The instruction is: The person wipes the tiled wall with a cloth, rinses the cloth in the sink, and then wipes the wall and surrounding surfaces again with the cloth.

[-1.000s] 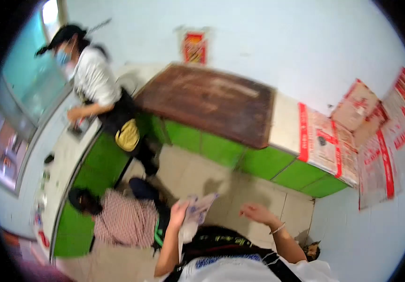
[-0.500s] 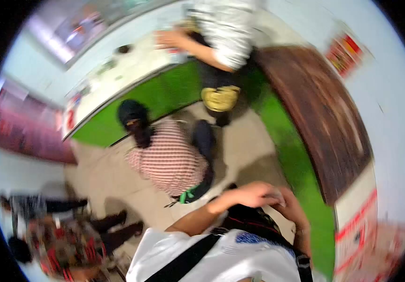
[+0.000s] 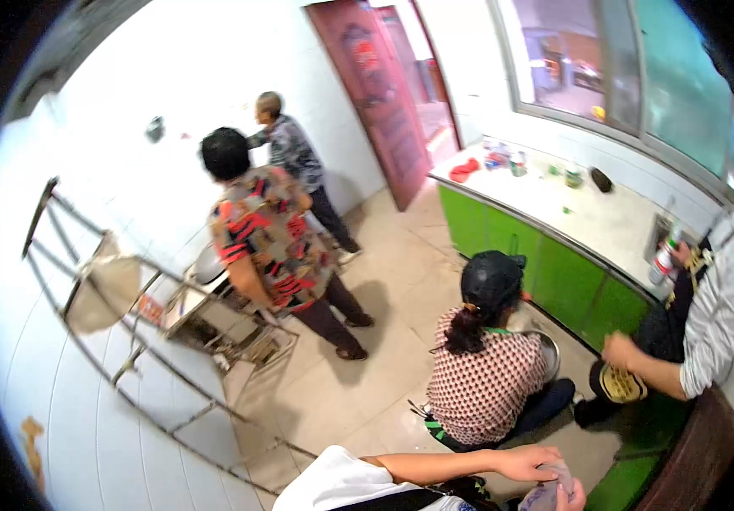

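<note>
At the bottom of the view my left hand (image 3: 527, 463) reaches across from a white sleeve, its fingers bent over the top of a pale, crumpled, thin thing (image 3: 546, 496) with faint purple marks. It looks like a plastic bag or wrapper, but its kind is not clear. My right hand (image 3: 572, 496) grips the same thing from the other side, cut off partly by the frame edge. Both hands are closed on it, close together in front of my body.
A person in a checked top (image 3: 490, 375) crouches just ahead. Another person (image 3: 716, 307) at the right holds a bottle (image 3: 663, 260) by the green-fronted counter (image 3: 546, 209). Two people stand further left, near a leaning metal ladder-like frame (image 3: 171, 387). A red door (image 3: 375, 111) stands ajar.
My view has swung left, bringing the door, window and metal frame into sight. My hands are lower in view, and more of the pale thing shows between them.
</note>
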Motion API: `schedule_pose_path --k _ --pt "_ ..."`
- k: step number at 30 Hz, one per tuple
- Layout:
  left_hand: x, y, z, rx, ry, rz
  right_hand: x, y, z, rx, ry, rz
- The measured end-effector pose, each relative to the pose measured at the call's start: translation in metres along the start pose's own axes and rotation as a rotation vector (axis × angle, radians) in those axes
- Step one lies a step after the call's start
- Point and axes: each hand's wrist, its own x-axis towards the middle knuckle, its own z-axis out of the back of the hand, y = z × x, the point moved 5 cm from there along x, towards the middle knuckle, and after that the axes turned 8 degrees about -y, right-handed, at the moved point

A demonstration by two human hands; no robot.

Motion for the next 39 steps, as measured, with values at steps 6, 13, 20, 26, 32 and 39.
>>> schedule_pose_path --k 6,13,20,26,32,39 --pt "-0.007 -0.001 0.008 0.062 -0.255 0.085 0.034 0.014 0.004 0.020 0.145 0.125" --pt "-0.004 -0.023 -0.043 0.140 -0.324 0.087 0.040 -0.019 0.054 -0.056 0.276 0.254" --pt "-0.034 -0.074 -0.060 0.243 -0.357 0.165 0.020 -0.043 0.057 0.091 0.244 0.363" --pt "-0.071 -0.077 -0.071 0.336 -0.469 0.174 -0.022 0.003 0.038 0.009 0.194 0.605" --pt "-0.089 -0.094 -0.073 0.290 -0.521 0.260 -0.025 0.005 0.022 0.004 0.341 0.578" --pt "-0.088 -0.081 -0.081 0.268 -0.526 0.231 -0.013 -0.017 0.023 0.037 0.450 0.487"
